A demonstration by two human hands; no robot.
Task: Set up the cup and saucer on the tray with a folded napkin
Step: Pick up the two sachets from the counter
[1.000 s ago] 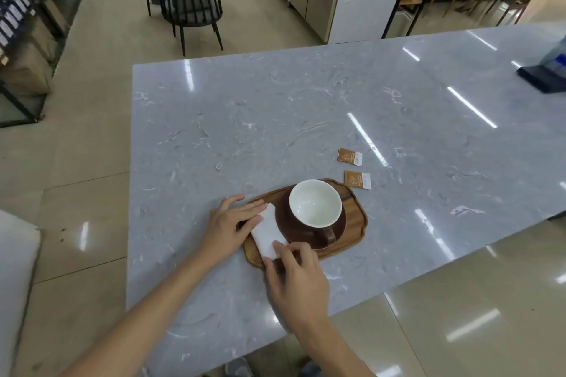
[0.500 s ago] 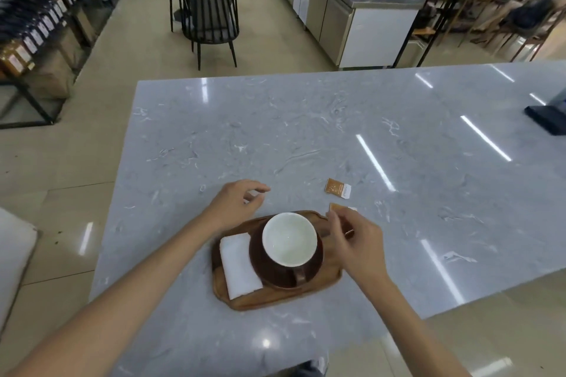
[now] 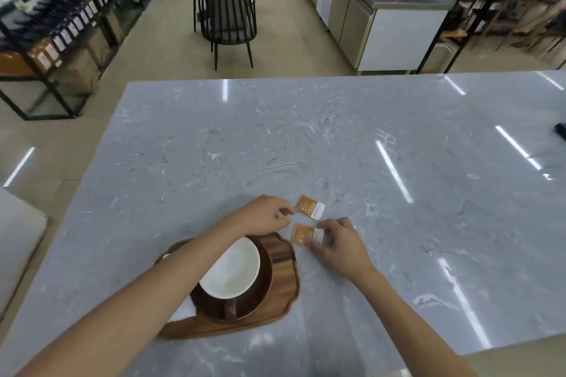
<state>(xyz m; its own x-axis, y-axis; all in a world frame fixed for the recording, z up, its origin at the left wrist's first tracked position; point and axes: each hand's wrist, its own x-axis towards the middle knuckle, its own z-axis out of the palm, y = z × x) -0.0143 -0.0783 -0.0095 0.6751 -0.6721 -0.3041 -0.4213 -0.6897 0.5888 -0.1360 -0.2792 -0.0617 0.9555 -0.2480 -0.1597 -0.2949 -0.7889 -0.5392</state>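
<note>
Both hands reach past the laid tray for the two sachets

The wooden tray (image 3: 284,300) lies at the near edge of the marble table (image 3: 306,138), bearing a dark brown saucer (image 3: 260,285) with a white-lined cup (image 3: 231,269) on it, handle toward the person; the folded white napkin (image 3: 183,312) shows only as a sliver under the left forearm. The right hand (image 3: 340,243) pinches the white end of the nearer orange sachet (image 3: 301,233), just beside the tray rim. The left hand (image 3: 265,216), fingers curled and holding nothing, nears the farther sachet (image 3: 309,206). The main setup looks done; next, seemingly, each flat packet must be lifted cleanly off the slick stone
</note>
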